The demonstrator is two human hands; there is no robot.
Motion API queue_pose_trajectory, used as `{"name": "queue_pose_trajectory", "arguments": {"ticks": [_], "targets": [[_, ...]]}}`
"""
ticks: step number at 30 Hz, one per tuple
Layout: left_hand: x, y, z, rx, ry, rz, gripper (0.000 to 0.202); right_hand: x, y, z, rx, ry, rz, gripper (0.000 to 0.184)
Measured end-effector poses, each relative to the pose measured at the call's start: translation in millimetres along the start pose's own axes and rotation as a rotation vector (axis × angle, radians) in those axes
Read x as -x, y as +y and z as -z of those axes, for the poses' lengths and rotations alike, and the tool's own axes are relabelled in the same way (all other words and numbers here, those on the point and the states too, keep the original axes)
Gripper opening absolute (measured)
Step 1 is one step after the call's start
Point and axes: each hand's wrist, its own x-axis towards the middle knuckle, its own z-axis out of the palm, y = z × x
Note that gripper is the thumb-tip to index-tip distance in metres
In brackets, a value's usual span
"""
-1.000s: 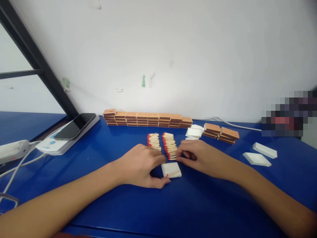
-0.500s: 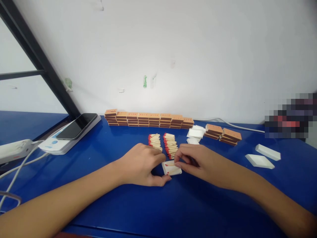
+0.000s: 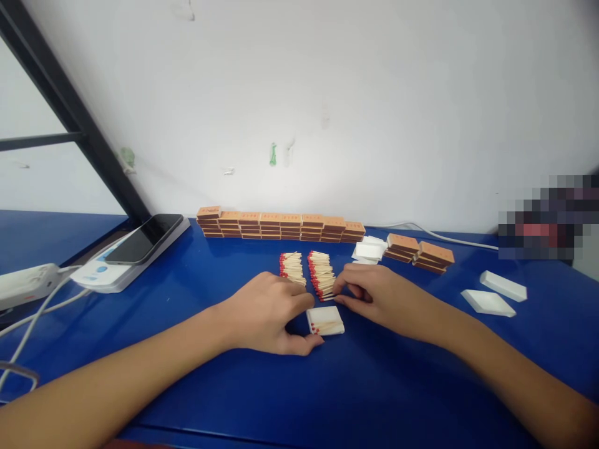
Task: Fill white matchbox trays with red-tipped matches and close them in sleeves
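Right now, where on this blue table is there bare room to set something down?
Bare blue table runs between the two forearms, near the front edge. Another free patch lies between the phone and the match piles. It is crowded around the white tray, where left hand and right hand work.

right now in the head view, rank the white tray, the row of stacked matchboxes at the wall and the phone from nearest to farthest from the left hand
1. white tray: touching the left hand, at its thumb.
2. row of stacked matchboxes: straight beyond the hand, along the wall.
3. phone: far left, lying on a white device.
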Motion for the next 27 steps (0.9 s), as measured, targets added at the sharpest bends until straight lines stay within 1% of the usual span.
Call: {"name": "queue_pose_trajectory", "arguments": {"ticks": [8,15,20,24,26,27], "targets": [[-0.6,1.0,-0.1,-0.015,-0.012,0.001,0.036,-0.2,2.4,-1.0,-0.027,-0.014,0.006,0.01],[0.3,0.0,0.2,-0.03,-0.01,0.008,0.037,1.0,1.0,4.5,-0.062,-0.083,-0.052,0.016],[-0.6,1.3,1.5,-0.046,0.002,0.025,0.036,2.0,-13.4,10.1,-0.101,-0.022,-0.072,0.02],[-0.4,2.1,0.5,-0.067,0.006,0.033,0.038,4.8,-27.4,5.4,-0.152,-0.059,-0.052,0.012],[0.0,1.9,-0.2,-0.069,0.015,0.033,0.038,5.5,-28.5,4.1,-0.144,-0.054,-0.046,0.01],[0.1,1.7,-0.4,-0.065,0.018,0.03,0.038,5.4,-27.0,4.5,-0.131,-0.031,-0.05,0.011]]}}
